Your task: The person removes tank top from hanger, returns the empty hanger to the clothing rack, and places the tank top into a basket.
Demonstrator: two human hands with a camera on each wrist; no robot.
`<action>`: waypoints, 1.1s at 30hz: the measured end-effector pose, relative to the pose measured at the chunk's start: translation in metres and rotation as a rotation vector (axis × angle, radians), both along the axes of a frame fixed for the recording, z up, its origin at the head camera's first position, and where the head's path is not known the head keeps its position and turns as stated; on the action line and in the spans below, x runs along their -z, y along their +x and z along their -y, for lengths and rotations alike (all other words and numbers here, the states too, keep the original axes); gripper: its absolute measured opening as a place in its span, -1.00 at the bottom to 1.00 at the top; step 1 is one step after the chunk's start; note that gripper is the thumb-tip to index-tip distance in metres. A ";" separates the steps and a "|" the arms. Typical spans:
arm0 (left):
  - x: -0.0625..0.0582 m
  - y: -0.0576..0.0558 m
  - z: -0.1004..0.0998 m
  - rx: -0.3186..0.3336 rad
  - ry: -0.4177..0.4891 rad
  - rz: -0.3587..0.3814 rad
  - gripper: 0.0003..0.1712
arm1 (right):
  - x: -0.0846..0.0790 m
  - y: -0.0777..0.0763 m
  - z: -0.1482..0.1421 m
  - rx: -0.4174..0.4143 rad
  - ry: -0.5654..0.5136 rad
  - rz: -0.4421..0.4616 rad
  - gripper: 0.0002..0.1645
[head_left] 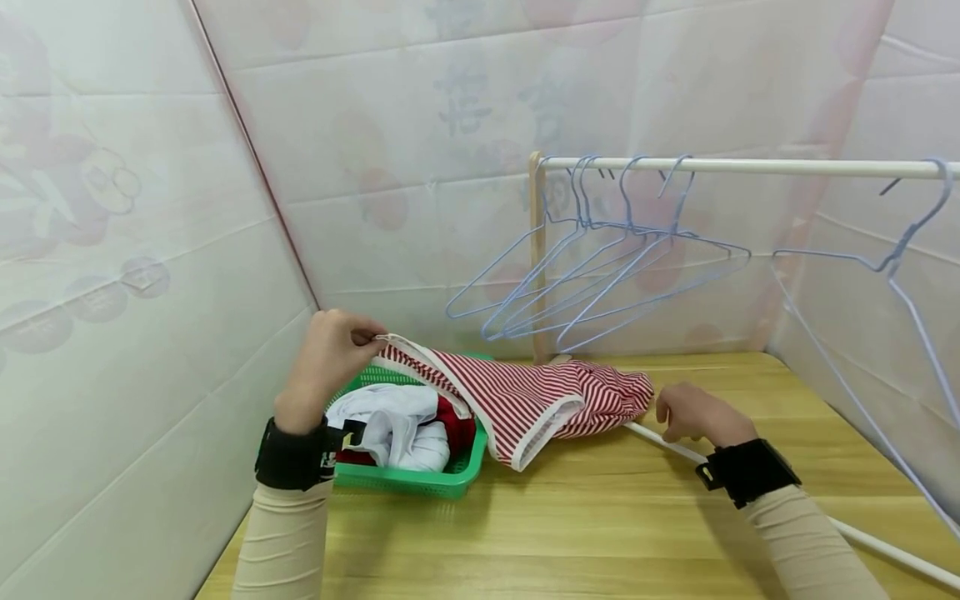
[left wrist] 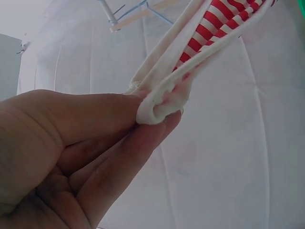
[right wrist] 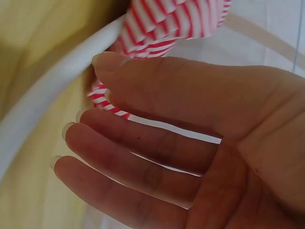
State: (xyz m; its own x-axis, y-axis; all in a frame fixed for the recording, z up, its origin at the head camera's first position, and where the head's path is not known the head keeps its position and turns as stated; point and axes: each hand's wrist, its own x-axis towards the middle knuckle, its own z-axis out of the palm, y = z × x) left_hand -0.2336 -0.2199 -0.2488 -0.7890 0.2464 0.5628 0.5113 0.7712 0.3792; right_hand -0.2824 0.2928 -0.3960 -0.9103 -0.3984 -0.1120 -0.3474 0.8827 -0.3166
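A red-and-white striped garment with white trim (head_left: 525,396) stretches from above the green basket (head_left: 465,483) to the wooden tabletop on the right. Its white-edged corner is pinched between the thumb and fingertips of my left hand (head_left: 333,358), raised over the basket's left side. The left wrist view shows the folded white trim (left wrist: 159,102) between those fingertips. My right hand (head_left: 701,414) is just beyond the garment's bunched right end, above a white rod. In the right wrist view its fingers (right wrist: 138,143) are loosely bent, with striped cloth (right wrist: 167,24) behind the thumb.
White and dark red clothes (head_left: 397,425) lie in the basket. Several blue wire hangers (head_left: 600,275) hang from a white rail (head_left: 750,167) on a wooden post (head_left: 538,250). Another hanger (head_left: 896,262) hangs near at right. A white lower rod (head_left: 885,546) runs along the tabletop (head_left: 562,542).
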 end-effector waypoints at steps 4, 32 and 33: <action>-0.001 0.001 0.003 0.005 0.009 0.008 -0.90 | 0.008 0.001 -0.006 0.025 -0.004 0.029 -0.69; -0.009 0.007 0.016 -0.040 0.043 -0.025 -0.88 | 0.025 0.007 -0.012 0.093 -0.078 0.090 -0.88; -0.009 0.006 0.016 -0.036 0.050 -0.039 -0.89 | 0.025 0.007 -0.013 0.099 -0.079 0.094 -0.88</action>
State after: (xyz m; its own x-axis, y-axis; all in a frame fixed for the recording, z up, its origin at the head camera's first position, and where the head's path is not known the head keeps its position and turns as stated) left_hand -0.2274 -0.2358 -0.2397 -0.7742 0.1886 0.6042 0.4985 0.7700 0.3983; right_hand -0.2757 0.3058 -0.4214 -0.9325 -0.3184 -0.1705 -0.2255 0.8820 -0.4139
